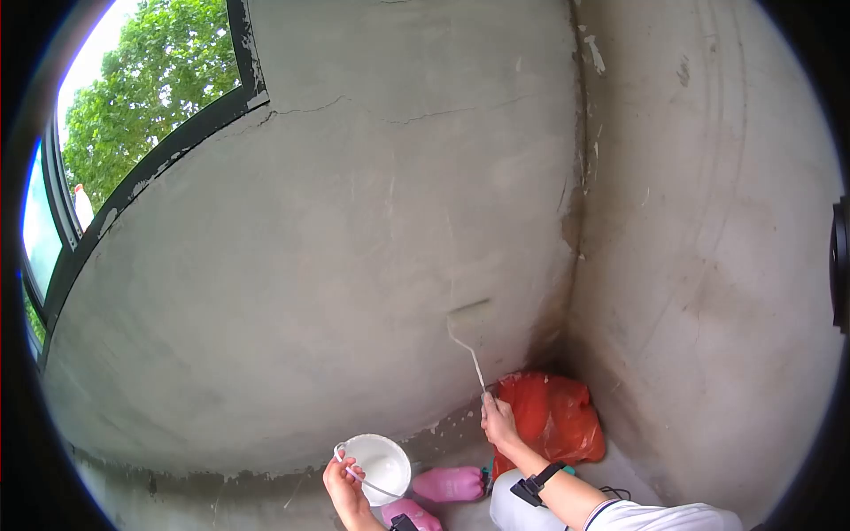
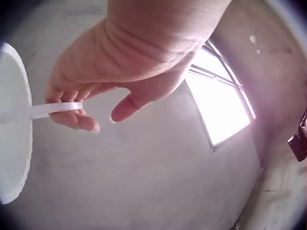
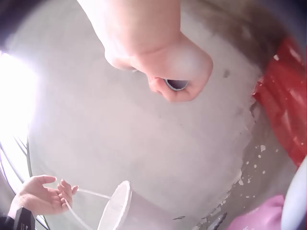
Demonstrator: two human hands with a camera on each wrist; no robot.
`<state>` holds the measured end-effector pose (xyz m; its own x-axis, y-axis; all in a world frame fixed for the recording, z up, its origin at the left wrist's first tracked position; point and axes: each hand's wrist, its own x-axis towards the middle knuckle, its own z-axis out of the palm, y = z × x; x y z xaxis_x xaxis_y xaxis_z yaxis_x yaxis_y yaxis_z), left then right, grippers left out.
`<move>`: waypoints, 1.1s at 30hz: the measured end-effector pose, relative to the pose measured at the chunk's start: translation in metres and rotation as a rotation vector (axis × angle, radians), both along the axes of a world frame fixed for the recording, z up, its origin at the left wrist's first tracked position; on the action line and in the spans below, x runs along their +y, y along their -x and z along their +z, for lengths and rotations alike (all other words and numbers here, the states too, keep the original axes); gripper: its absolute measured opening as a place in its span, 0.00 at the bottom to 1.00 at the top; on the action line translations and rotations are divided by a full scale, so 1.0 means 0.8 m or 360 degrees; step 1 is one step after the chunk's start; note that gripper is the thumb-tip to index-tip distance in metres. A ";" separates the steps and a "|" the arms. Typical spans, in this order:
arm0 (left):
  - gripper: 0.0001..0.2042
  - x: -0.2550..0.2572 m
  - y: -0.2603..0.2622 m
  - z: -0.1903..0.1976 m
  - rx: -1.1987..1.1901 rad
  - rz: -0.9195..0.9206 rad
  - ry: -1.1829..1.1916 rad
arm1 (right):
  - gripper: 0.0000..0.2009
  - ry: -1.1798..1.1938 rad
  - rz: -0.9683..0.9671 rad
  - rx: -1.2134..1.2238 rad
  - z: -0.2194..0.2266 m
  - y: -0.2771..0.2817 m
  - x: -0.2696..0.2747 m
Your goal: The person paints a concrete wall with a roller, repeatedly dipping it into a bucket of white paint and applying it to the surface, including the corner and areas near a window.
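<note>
My right hand [image 1: 499,420] grips the handle of a paint roller [image 1: 459,339], whose head lies against the grey wall [image 1: 354,265] low near the corner. In the right wrist view the fingers wrap round the handle, and its round butt end [image 3: 177,85] shows. At lower left, my left hand [image 1: 343,485] holds a white bucket [image 1: 406,469] by its thin bail handle [image 1: 381,489]. The left wrist view shows the fingers hooked round that handle [image 2: 57,108], the thumb standing apart. White liquid is visible inside the bucket, which tilts toward the hand in the right wrist view.
A red plastic bag [image 1: 558,420] sits in the corner. Pink bottles [image 1: 450,484] lie beside the bucket, and a white container [image 1: 513,503] stands under the right forearm. The side wall [image 1: 699,265] rises on the right; a dark-framed window [image 1: 168,146] is at upper left.
</note>
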<state>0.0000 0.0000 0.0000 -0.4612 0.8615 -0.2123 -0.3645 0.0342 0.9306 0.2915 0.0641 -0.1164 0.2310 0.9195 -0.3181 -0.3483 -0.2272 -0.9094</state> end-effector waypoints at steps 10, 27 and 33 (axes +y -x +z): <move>0.19 -0.004 -0.014 0.009 0.0033 0.0018 -0.0071 | 0.25 -0.0750 -0.0090 -0.0186 0.245 -0.043 0.083; 0.18 -0.007 -0.006 0.013 -0.0027 0.0096 -0.0103 | 0.24 0.0364 0.0209 0.0191 -0.055 0.102 -0.046; 0.18 -0.002 0.003 0.009 -0.0033 0.0145 -0.0119 | 0.25 -0.0303 -0.0057 -0.0417 -0.002 0.080 0.002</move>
<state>-0.0025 -0.0020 0.0075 -0.5347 0.8299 -0.1594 -0.3824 -0.0694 0.9214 0.2273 0.0654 -0.1179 0.3157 0.9465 -0.0666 -0.1012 -0.0362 -0.9942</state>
